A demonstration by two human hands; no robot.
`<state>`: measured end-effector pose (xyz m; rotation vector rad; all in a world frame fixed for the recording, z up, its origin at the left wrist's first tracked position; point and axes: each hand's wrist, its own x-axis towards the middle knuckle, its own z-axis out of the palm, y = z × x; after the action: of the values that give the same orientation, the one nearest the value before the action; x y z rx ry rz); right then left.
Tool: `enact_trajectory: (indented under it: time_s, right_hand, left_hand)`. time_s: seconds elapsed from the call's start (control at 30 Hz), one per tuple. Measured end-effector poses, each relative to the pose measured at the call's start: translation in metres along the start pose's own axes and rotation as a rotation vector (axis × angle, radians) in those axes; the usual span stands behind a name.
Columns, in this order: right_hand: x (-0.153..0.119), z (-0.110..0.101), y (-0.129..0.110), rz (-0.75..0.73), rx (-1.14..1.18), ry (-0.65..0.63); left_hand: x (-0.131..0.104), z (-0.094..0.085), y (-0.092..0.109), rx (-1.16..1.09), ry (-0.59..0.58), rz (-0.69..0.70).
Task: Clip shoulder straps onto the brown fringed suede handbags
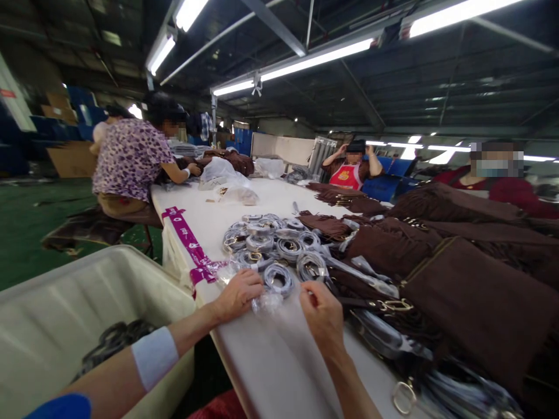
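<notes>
My left hand point(240, 295) is at the table's left edge, its fingers bent over clear plastic film point(267, 302). To its right my right hand point(321, 308) is closed, fingers curled in; what it holds, if anything, is too small to make out. Between and just beyond both hands lies a coiled strap in clear wrap point(278, 279). Behind it is a pile of similar wrapped coils point(262, 238) with metal buckles. Brown fringed bags point(480, 291) are heaped right of my right hand, with wrapped straps and a gold-coloured ring point(404, 397) near them.
A white bin point(87, 273) holding dark items stands left of the white table point(279, 361). Purple tape point(186, 238) marks the table's left edge. A person in a patterned shirt point(131, 151) works at the far left; two others are across the table.
</notes>
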<state>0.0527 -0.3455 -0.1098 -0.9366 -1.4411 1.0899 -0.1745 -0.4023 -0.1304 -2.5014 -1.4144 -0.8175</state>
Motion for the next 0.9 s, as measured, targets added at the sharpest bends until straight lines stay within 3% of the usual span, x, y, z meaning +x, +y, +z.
enact_trajectory:
  time_s: [0.13, 0.3, 0.53, 0.7, 0.8, 0.9]
  right_hand:
    - [0.017, -0.026, -0.004, 0.15, 0.178, 0.068]
    - [0.024, -0.038, -0.014, 0.193, 0.326, -0.056]
    - [0.016, -0.041, -0.017, 0.189, 0.173, -0.254]
    - [0.012, -0.053, -0.028, 0.199, 0.086, -0.311]
    - [0.004, -0.083, -0.041, 0.209, 0.239, -0.221]
    - [-0.014, -0.12, -0.059, 0.134, 0.423, -0.017]
  left_hand:
    - [0.001, 0.0, 0.0, 0.021, -0.004, 0.007]
    - [0.004, -0.002, 0.0, 0.032, -0.001, 0.033]
    - [0.004, -0.004, -0.005, -0.07, 0.053, -0.037]
    - [0.007, -0.002, -0.007, -0.13, 0.072, -0.048]
    - [0.008, -0.001, -0.006, -0.073, 0.004, -0.025]
    - [0.006, -0.012, -0.006, -0.009, -0.144, 0.032]
